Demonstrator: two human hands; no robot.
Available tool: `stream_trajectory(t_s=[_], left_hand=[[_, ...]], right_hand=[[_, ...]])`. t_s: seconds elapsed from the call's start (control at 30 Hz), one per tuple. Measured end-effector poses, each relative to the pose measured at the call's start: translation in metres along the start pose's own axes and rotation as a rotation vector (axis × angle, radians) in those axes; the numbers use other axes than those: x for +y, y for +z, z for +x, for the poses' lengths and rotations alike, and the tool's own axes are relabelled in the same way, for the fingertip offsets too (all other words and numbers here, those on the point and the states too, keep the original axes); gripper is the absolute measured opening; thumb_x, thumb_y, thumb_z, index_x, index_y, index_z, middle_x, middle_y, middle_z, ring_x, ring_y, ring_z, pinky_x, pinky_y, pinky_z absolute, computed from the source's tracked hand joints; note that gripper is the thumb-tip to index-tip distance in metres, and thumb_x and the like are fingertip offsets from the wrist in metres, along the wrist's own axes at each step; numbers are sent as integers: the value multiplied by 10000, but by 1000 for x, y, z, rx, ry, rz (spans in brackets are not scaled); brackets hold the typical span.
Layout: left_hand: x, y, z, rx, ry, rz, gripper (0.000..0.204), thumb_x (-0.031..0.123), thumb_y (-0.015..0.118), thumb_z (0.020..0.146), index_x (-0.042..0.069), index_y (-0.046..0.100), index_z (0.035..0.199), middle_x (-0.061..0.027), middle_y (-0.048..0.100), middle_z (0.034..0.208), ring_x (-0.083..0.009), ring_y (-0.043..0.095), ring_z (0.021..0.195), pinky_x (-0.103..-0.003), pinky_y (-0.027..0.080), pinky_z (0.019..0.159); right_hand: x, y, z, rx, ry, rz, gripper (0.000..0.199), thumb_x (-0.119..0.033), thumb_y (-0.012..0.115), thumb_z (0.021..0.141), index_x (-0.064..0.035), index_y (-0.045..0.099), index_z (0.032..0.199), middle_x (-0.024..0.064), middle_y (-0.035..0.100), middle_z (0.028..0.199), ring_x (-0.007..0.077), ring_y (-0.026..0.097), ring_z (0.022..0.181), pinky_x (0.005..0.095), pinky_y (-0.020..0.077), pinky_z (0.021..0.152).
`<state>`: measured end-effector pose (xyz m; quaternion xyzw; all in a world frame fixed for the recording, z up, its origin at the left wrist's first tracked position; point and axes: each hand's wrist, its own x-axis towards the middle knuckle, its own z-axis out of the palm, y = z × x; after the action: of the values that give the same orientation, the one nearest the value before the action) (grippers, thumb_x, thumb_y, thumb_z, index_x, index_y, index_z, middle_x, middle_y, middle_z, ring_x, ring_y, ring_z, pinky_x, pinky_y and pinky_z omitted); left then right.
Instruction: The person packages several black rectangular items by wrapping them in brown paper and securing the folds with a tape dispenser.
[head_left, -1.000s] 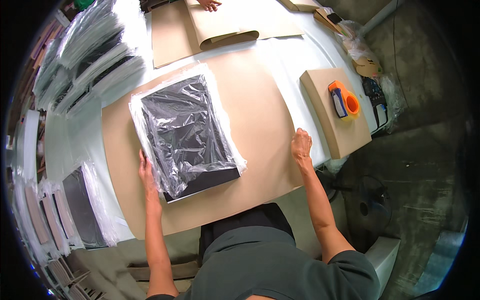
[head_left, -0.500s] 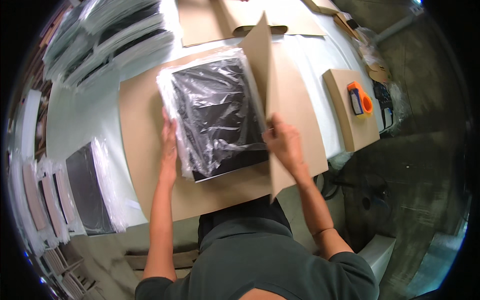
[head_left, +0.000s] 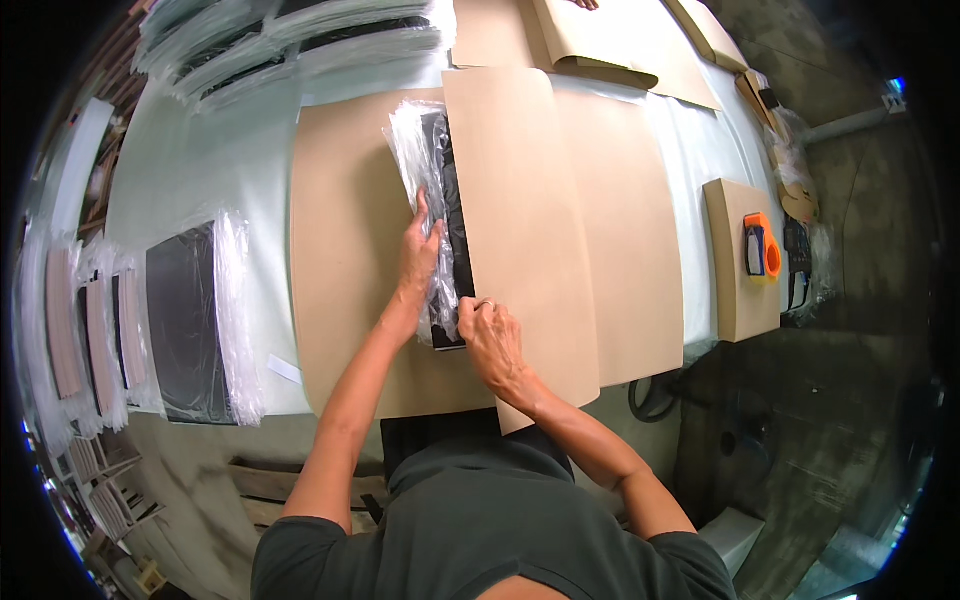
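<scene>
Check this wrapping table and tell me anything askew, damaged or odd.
Nothing looks damaged or spilled. The folded brown paper flap overhangs the table's near edge slightly. The left hand and right hand press on the black item in clear plastic, which the flap half covers.

Long pale-green worktable (head_left: pixel 200 170) bearing a large brown kraft paper sheet (head_left: pixel 340 260), plastic-wrapped dark flat panels (head_left: pixel 190 320) at left, a flat cardboard box (head_left: pixel 735 290) at right.

On the table (head_left: pixel 200 170) a paper sheet (head_left: pixel 350 300) is spread; the bagged item (head_left: pixel 440 190) lies on it, covered from the right by a folded flap (head_left: pixel 530 250); a tape dispenser (head_left: pixel 762 245) is placed far right
</scene>
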<state>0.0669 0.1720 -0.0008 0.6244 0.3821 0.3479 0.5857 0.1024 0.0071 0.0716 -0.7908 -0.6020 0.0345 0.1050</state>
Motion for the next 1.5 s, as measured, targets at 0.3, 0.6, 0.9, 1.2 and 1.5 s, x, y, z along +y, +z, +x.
stream_trajectory(t_s=[0.3, 0.6, 0.9, 1.2, 1.5], left_hand=[[2, 10, 7, -32, -38, -72, 816, 356, 667, 877, 73, 238, 1510, -252, 285, 1516, -343, 276, 1416, -393, 285, 1125], [-9, 0, 5, -14, 44, 473, 1095, 473, 811, 697, 82, 196, 1516, -293, 307, 1474, -415, 303, 1380, -458, 308, 1116], [-11, 17, 10, -79, 60, 400, 1057, 457, 776, 743, 118, 157, 1530, -321, 205, 1509, -454, 218, 1407, -460, 293, 1123], [-9, 9, 6, -55, 86, 462, 984, 408, 733, 793, 127, 149, 1532, -379, 130, 1502, -506, 186, 1397, -468, 344, 1088], [-15, 6, 8, -72, 155, 338, 934, 315, 736, 802, 72, 189, 1519, -271, 229, 1525, -419, 179, 1430, -452, 231, 1147]], right_hand=[[8, 20, 6, -134, -25, -10, 129, 54, 531, 762, 44, 510, 889, 232, 586, 777, 354, 647, 711, 419, 540, 560], [136, -34, 61, -569, -84, 1026, 222, -74, 666, 800, -46, 673, 1020, 90, 670, 934, 193, 653, 807, 323, 544, 725], [254, 39, 79, 8, 500, 1210, 705, -472, 453, 962, -97, 201, 1503, 114, 252, 1530, 278, 264, 1403, 429, 242, 1130], [215, 7, 94, -29, 429, 1194, 929, -478, 597, 852, -78, 110, 1535, 173, 155, 1573, 337, 196, 1439, 454, 243, 1143], [213, 18, 100, -39, -27, 48, 812, -342, 591, 910, -19, 152, 1512, 170, 115, 1586, 302, 87, 1473, 496, 64, 1190]])
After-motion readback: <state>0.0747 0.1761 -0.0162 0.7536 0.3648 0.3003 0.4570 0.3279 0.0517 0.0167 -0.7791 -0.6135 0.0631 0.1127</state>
